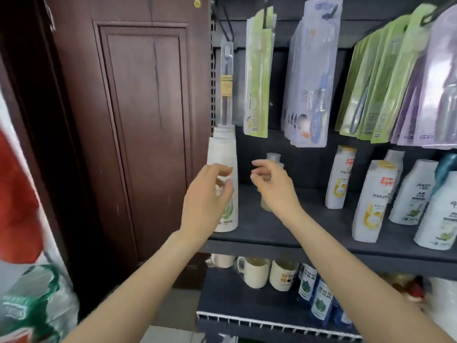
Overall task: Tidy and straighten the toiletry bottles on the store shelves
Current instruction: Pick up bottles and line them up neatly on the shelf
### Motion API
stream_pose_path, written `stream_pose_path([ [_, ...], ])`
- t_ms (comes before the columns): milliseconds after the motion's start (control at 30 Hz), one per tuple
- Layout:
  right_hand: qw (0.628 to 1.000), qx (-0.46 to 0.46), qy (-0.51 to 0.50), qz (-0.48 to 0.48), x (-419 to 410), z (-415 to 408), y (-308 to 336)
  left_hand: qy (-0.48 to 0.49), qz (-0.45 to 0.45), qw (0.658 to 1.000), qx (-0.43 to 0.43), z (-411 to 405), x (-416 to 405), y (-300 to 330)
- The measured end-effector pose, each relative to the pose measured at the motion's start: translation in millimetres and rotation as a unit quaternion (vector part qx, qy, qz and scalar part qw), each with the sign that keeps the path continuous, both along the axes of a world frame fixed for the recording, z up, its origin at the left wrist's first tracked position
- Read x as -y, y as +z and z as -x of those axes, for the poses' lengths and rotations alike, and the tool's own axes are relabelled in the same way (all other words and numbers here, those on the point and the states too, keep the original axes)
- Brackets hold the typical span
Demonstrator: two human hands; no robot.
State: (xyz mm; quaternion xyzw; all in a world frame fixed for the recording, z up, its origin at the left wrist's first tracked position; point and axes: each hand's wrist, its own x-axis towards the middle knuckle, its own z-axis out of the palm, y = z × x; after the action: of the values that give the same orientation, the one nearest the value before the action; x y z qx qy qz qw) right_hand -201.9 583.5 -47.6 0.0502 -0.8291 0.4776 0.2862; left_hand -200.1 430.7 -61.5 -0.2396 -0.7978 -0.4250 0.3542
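Observation:
A tall white bottle (223, 154) with a green leaf label stands upright at the left end of the dark shelf (259, 235). My left hand (207, 196) is in front of it, fingers loosely curved and close to its face; a grip does not show. A small pale bottle (273, 157) stands further back, mostly hidden behind my right hand (274, 186), whose fingers are loosely curled and hold nothing. To the right stand two white Pantene bottles (373, 204) with yellow caps, tilted, and white bottles with green labels (413, 194).
Packs of toothbrushes (257, 78) hang on hooks above the shelf. The shelf below holds mugs (256, 272) and blue-labelled bottles (321, 298). A brown wooden door (143, 120) borders the shelf on the left, with plastic bags (32, 300) beside it.

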Motion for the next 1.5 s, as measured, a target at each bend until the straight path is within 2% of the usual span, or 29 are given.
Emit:
stream_pose_path([
  [200,0.999,0.040,-0.018,-0.006,45.4,-1.3,18.3,-0.028,-0.027,0.998,0.055,28.1,45.5,22.4],
  [400,0.999,0.028,-0.025,0.038,63.8,17.5,27.8,-0.111,0.002,0.980,0.163,61.1,50.8,29.1],
  [500,0.998,0.045,-0.018,0.037,64.8,24.1,25.7,-0.134,-0.025,0.971,0.199,70.1,47.8,27.3],
  [600,0.997,0.046,0.000,0.060,60.3,30.6,23.1,-0.186,-0.038,0.958,0.217,78.3,50.4,22.3],
  [833,0.994,0.023,-0.006,0.108,69.2,36.6,21.8,-0.258,0.008,0.941,0.219,99.9,72.4,16.0],
  [1000,0.980,0.012,-0.021,0.195,88.0,36.1,19.6,-0.337,0.081,0.890,0.296,111.7,97.5,9.2],
  [1133,0.959,0.002,-0.023,0.282,107.9,35.2,21.0,-0.401,0.073,0.850,0.333,120.7,124.6,9.5],
  [1200,0.952,-0.004,-0.037,0.305,121.1,36.1,19.7,-0.401,0.057,0.861,0.309,124.1,135.8,8.1],
  [1300,0.946,0.002,-0.059,0.319,141.1,37.8,18.3,-0.347,0.072,0.905,0.237,123.7,149.5,3.9],
  [1433,0.944,0.130,-0.129,0.273,166.4,36.5,24.3,-0.210,0.156,0.960,0.100,118.2,159.8,4.7],
  [1500,0.939,0.139,-0.145,0.278,177.4,37.6,25.2,-0.149,0.186,0.971,0.024,116.0,163.4,7.2],
])
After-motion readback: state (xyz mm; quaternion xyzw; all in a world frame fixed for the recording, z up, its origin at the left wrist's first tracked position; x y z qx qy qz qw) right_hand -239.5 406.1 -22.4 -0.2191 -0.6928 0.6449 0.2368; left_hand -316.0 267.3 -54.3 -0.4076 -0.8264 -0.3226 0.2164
